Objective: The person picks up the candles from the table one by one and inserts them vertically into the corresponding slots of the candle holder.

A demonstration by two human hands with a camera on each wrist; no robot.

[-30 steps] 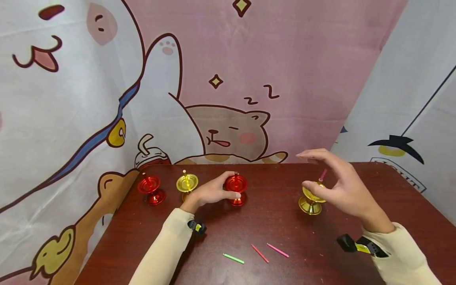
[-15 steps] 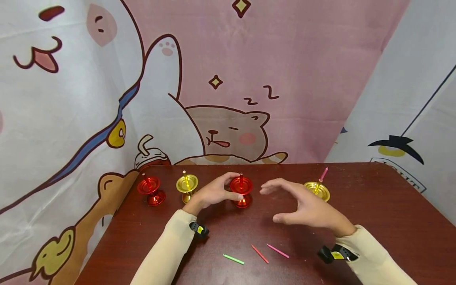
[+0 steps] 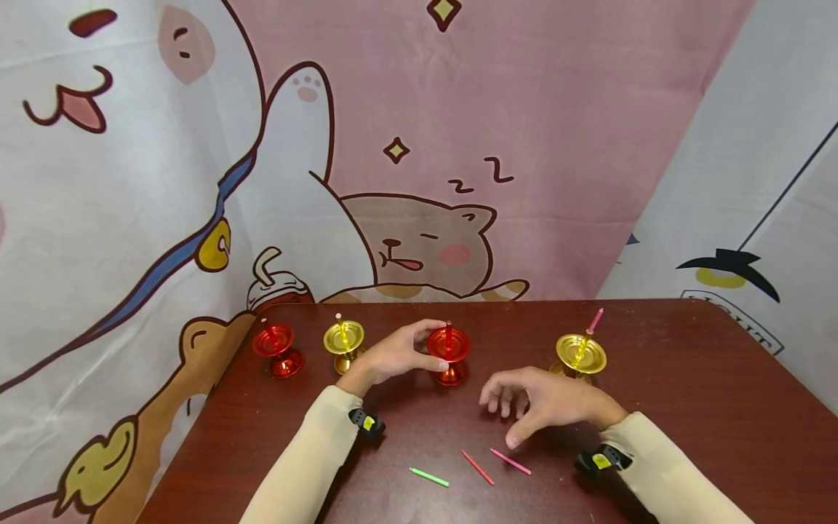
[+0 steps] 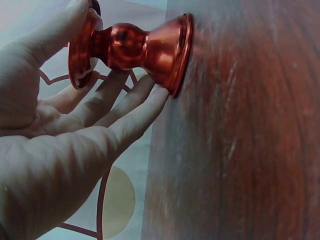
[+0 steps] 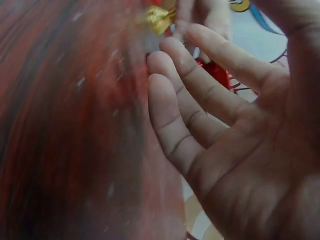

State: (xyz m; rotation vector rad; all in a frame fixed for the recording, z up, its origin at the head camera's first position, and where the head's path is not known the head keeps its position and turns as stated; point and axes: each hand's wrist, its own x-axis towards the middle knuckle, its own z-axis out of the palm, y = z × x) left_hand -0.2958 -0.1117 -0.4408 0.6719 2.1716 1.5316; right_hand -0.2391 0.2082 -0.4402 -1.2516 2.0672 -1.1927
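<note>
In the head view my left hand [image 3: 395, 354] holds a shiny red candle holder [image 3: 449, 343] from its left side. The left wrist view shows the thumb at the dish of the red candle holder [image 4: 125, 47] and the fingers around its stem and foot, which stands at the tabletop. My right hand [image 3: 553, 400] hovers over the table with relaxed, spread fingers and nothing in them. Just below its thumb lies a pink candle [image 3: 511, 461]. A red candle [image 3: 478, 467] and a green candle [image 3: 429, 477] lie to the left of that one.
Behind the right hand stands a gold candle holder [image 3: 592, 356] with a pink candle [image 3: 596, 320] upright in it. Another gold candle holder [image 3: 343, 336] and a red one [image 3: 278, 340] stand at the left. A cartoon-printed cloth [image 3: 556, 145] hangs behind the brown table [image 3: 687, 407].
My right hand has left the gold candle holder, moving left and then down toward the loose candles. The red candle holder in my left hand has shifted slightly right and nearer.
</note>
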